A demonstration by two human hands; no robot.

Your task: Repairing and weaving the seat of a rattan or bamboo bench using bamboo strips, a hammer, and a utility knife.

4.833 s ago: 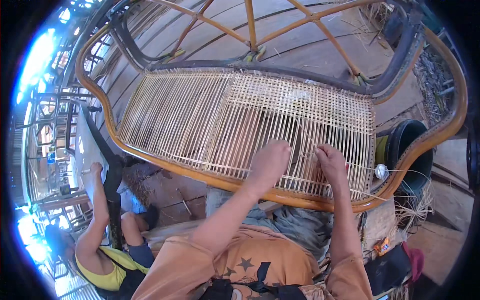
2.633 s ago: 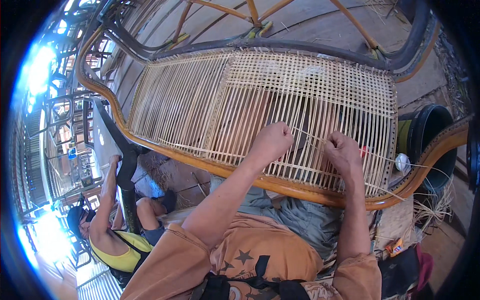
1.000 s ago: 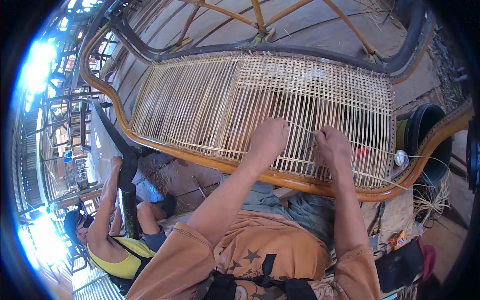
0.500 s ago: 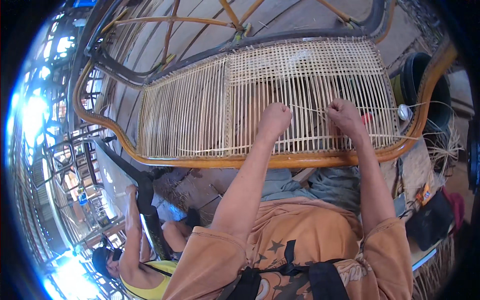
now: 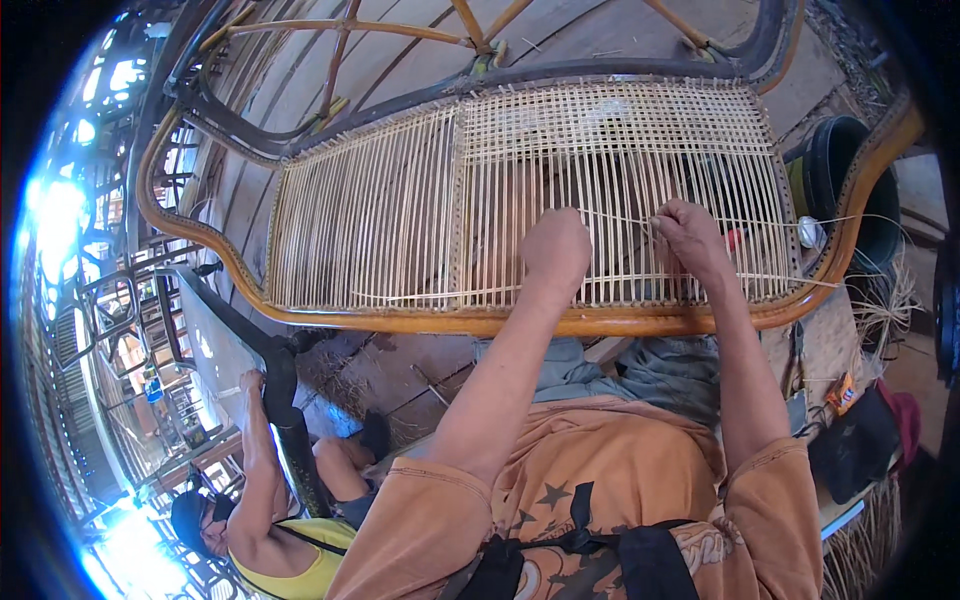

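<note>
black bucket [image 5: 850, 190] | seated co-worker [image 5: 270, 520] | dark pouch [image 5: 855, 445]

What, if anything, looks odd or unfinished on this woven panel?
The woven panel is uneven: its right part is crosswoven, its left part bare upright strands. A loose cane strand trails past the right hand over the frame.

Open-air furniture workshop w/ plank floor: half-woven pale cane panel in curved orange-brown rattan frame [image 5: 480, 322], bare bent rattan frames [image 5: 350, 40] behind, loose straw-coloured cane strips [image 5: 885, 310] at right, another seated worker [image 5: 250, 500] nearby
</note>
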